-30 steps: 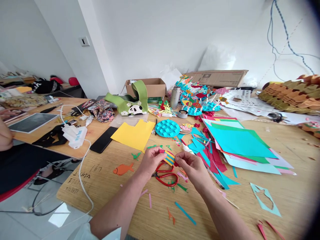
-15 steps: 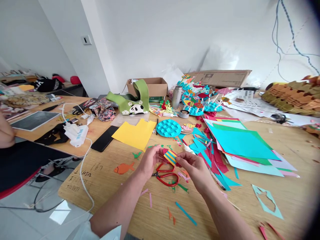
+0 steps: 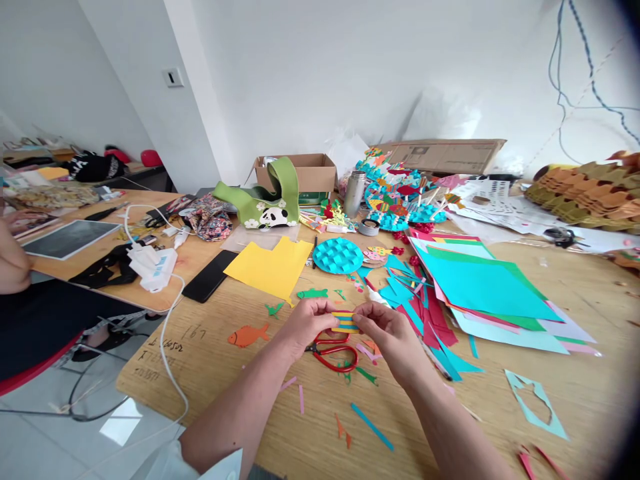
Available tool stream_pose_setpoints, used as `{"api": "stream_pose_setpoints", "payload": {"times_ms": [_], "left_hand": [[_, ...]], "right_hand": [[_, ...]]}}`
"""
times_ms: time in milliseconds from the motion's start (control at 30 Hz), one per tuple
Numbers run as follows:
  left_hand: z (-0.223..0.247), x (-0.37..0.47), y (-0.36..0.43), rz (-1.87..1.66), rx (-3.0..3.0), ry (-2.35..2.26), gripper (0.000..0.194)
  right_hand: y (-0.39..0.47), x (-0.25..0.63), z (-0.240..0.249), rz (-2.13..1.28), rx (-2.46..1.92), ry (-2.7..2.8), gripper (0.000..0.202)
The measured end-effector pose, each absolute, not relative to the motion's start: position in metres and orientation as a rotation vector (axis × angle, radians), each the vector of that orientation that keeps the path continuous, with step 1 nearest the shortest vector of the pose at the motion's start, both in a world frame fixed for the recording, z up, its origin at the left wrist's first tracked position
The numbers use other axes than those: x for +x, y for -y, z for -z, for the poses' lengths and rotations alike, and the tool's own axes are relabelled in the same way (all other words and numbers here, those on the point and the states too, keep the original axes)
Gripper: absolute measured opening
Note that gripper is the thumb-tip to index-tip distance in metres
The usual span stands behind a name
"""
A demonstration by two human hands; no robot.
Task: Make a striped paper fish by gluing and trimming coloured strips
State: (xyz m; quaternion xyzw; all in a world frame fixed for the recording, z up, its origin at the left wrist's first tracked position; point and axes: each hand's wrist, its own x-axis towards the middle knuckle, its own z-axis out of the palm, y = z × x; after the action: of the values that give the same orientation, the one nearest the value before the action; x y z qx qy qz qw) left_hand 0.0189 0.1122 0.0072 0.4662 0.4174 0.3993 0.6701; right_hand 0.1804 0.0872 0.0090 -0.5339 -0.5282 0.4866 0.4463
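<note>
Between my two hands is a small paper piece with yellow and blue stripes, held level above the table. My left hand pinches its left end, and my right hand grips the right end between thumb and fingers. Red-handled scissors lie just under the hands, partly hidden by my left one. An orange paper fish rests left of my left hand. Beyond the hands lie a green paper fish and a round blue woven paper disc.
Coloured paper sheets are stacked at the right, beside blue and red scraps. Yellow paper and a black phone lie left. A white cable hangs over the table edge. Another person's arm shows at far left.
The striped paper has turned from a slant to nearly level, and my left fingers have shifted onto its left end. The green fish beyond the hands shows more fully.
</note>
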Motion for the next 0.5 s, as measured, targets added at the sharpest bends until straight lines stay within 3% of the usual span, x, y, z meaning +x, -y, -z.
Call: {"api": "stream_pose_setpoints", "payload": {"times_ms": [233,367,500], "left_hand": [[-0.008,0.015,-0.110,-0.670,1.164,-0.894,0.014],[-0.006,0.013,-0.113,-0.756,1.195,-0.914,0.013],[-0.002,0.009,-0.122,-0.952,1.009,-0.949,0.016]], "right_hand": [[-0.085,0.178,-0.009,-1.197,-1.289,1.438,0.032],[-0.086,0.181,-0.007,-1.033,-1.278,1.446,0.032],[-0.084,0.185,-0.009,-0.745,-1.387,1.736,0.015]]}}
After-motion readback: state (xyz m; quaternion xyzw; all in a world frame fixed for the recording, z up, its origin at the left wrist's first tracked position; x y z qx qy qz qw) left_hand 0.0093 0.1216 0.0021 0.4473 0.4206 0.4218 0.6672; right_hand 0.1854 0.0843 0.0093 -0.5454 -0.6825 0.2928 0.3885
